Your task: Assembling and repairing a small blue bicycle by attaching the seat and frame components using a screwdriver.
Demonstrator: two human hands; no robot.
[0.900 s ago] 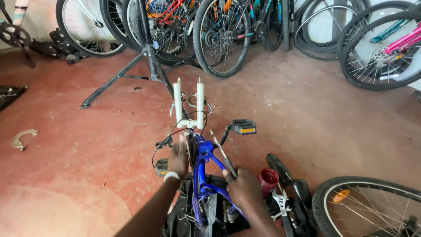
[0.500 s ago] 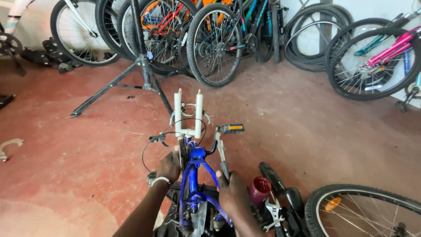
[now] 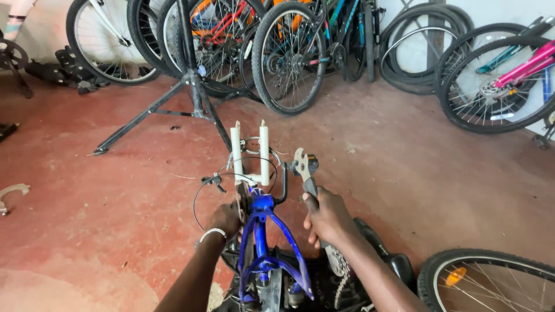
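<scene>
Half-hidden left hand [image 3: 226,218] behind blue frame [image 3: 261,231]

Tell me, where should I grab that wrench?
Grab the wrench by its long handle, low down, coming from the right side, as the right hand does. The jaw end points up and away, and the blue frame blocks the left, where the left hand rests.

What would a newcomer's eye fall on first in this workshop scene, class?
A blue frame with a white fork pointing up stands bottom centre. The left hand grips it near the fork, while the right hand holds a wrench. Bikes line the back wall.
</scene>
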